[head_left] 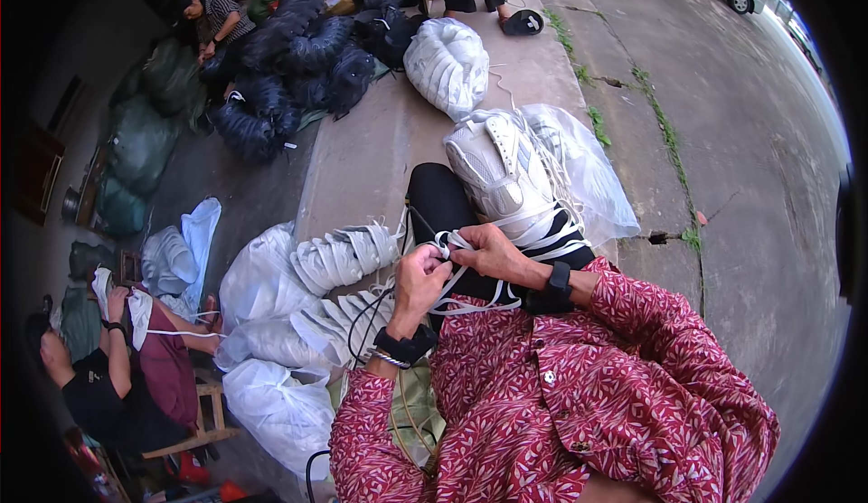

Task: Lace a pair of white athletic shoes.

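Observation:
Both my hands meet over my lap, working on a white lace [457, 279]. My left hand [421, 284] is closed, with its fingertips pinching the lace near a small loop. Just to the right, my right hand [499, 253] also pinches it between thumb and fingers. Loose strands of lace trail across my dark trousers. On my right thigh, close beyond the right hand, rests a white shoe upper [495, 165] with a row of eyelets, at the front of a nested stack. More white laces hang along the stack's right side.
Left of my lap lie stacks of white shoe uppers [344, 257] and white plastic bags [271, 413]. Ahead stands a white bundle [447, 67] beside a dark pile [298, 60]. Co-workers sit at left [127, 376] and far left. A clear bag [588, 169] lies by the pavement.

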### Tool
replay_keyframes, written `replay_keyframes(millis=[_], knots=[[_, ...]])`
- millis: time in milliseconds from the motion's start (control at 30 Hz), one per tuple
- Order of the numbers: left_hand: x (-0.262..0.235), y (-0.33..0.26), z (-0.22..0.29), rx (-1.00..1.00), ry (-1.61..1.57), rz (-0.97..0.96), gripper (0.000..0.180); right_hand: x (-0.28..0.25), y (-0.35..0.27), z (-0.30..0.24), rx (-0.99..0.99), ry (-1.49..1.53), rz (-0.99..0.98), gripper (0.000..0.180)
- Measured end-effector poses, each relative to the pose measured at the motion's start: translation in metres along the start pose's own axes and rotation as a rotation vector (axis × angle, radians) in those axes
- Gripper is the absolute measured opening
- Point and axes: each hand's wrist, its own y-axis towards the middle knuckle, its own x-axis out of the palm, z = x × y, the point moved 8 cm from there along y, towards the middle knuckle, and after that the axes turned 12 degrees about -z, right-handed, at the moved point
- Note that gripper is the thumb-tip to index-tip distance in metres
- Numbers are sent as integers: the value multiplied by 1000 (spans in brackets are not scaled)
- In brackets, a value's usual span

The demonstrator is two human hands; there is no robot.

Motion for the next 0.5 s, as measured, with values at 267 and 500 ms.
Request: replay_keyframes(millis=[267,500], knots=[[3,-1,10,39,11,38,10,-5,1,3,-57,-47,63,15],[1,-3,14,194,165,107,13,-6,-3,6,-67,-91,102,16]])
